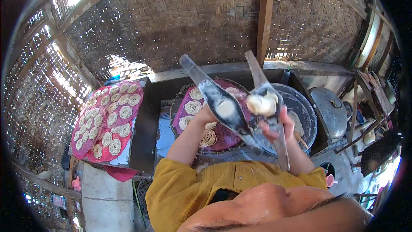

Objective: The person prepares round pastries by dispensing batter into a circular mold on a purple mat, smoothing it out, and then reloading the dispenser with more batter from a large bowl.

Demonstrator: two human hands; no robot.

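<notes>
In my left hand [207, 115], whose fingers are mostly hidden behind it, is one long two-handled piece of a dough press [235, 122]. Its dark, floury middle has a pale round patch. My right hand [286, 124] grips the other long press piece [281, 146], tilted beside the first and apart from it. A lump of pale dough [262, 104] sits at the middle of that second piece. Below my left hand, coiled dough-strand rounds [209, 138] lie on pink woven cloth [227, 141] over a round tray [173, 118].
Beneath my right hand stands a wide basin [315, 122] dusted with flour, with dough inside. A lidded metal pot [328, 107] is right of it. At left, pink sheets [103, 146] hold many coiled rounds. A woven bamboo wall [171, 25] rises behind the dark-edged bench [141, 133].
</notes>
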